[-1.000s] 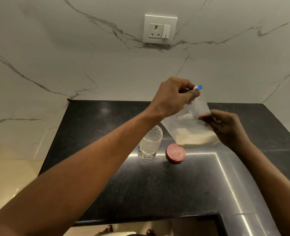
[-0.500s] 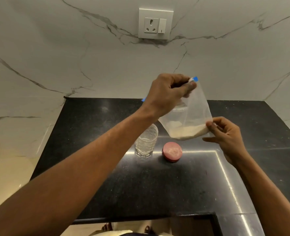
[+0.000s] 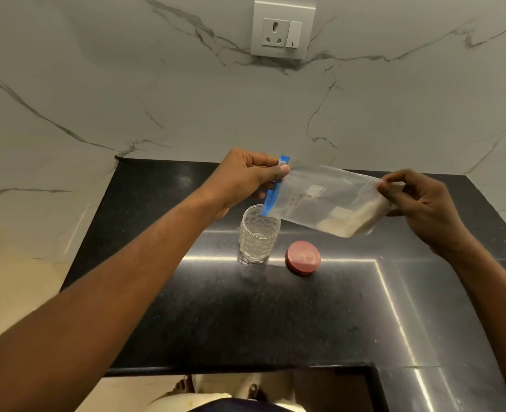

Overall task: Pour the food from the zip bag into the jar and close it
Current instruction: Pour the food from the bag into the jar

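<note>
Left hand [image 3: 246, 176]: pinching the blue zip strip [image 3: 272, 191] at the mouth end of the zip bag [image 3: 323, 200], thumb and fingers closed on the plastic; the forearm is reaching in from the lower left.
Right hand [image 3: 421, 209]: gripping the bag's bottom corner between thumb and fingertips, at about the same height as the left hand, so that the bag is hanging stretched between the two hands.
Zip bag: clear plastic, lying nearly on its side in the air above the table [image 3: 186, 307], its mouth end pointing left and its lower corner sitting just over the rim of the jar [image 3: 259, 236].
Food [image 3: 355, 221]: pale, fine-grained, resting in the bag's lower right part close to the right hand; whether any is leaving the mouth cannot be told.
Jar: clear patterned glass, standing upright and uncovered on the table, directly under the bag's mouth end.
Lid [image 3: 303, 257]: round and pinkish red, lying flat on the table just to the right of the jar, apart from it.
Table: black speckled stone, carrying the jar and lid near its middle.
Wall [image 3: 97, 84]: white veined marble, bearing a socket with switch [image 3: 283, 32] above the work area.
</note>
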Available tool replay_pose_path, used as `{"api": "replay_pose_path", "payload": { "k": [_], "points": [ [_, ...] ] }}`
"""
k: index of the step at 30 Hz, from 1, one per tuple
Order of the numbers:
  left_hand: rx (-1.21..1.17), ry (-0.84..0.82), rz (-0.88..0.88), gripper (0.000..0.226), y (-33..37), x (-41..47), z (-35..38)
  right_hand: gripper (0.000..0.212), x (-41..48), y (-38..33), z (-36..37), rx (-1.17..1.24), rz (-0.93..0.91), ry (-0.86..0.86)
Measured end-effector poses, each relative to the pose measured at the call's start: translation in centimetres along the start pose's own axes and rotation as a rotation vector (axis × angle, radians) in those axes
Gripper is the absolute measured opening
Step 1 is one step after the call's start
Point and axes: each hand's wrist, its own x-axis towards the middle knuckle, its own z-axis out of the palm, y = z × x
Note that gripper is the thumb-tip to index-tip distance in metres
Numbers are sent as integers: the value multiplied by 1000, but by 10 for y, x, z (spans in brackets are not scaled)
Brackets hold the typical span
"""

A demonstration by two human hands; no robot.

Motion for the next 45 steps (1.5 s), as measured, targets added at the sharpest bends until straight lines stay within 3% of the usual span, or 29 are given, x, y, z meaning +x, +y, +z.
{"api": "replay_pose_path", "payload": {
  "k": [16, 28, 45],
  "points": [
    [85, 77, 74, 18, -20, -9, -10, 11, 31, -42, -7, -337, -220, -97],
    [136, 124, 131, 11, -23, -14, -21, 7, 38, -63, 3, -425, -304, -109],
    [124, 146, 68, 24, -36, -21, -35, 21, 51, -100, 20, -505, -435, -219]
  ]
}}
